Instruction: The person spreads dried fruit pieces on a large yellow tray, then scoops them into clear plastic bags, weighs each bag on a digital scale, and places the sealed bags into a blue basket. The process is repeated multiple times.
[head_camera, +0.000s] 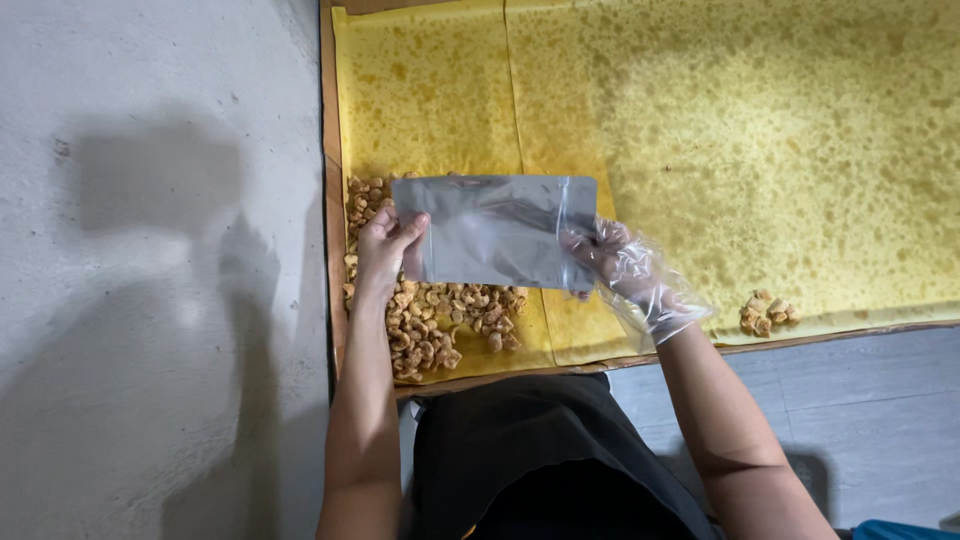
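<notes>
While the flat silvery plastic pouch (495, 232) hangs above the near-left corner of the oil-spotted yellow paper sheet (780, 140), it looks flat and unfilled, so filling seems barely begun. A big pile of golden fried snack pieces (440, 325) lies just under the pouch, a small cluster (767, 313) well off to its right. Bare left hand (385, 248) pinches the pouch's left edge; right hand (625, 268), in a clear plastic glove, grips its right edge.

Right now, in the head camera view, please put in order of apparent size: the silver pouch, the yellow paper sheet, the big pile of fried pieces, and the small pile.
1. yellow paper sheet
2. silver pouch, though it is held closer to the camera, so it may look bigger than it is
3. big pile of fried pieces, partly hidden behind the pouch
4. small pile
</notes>
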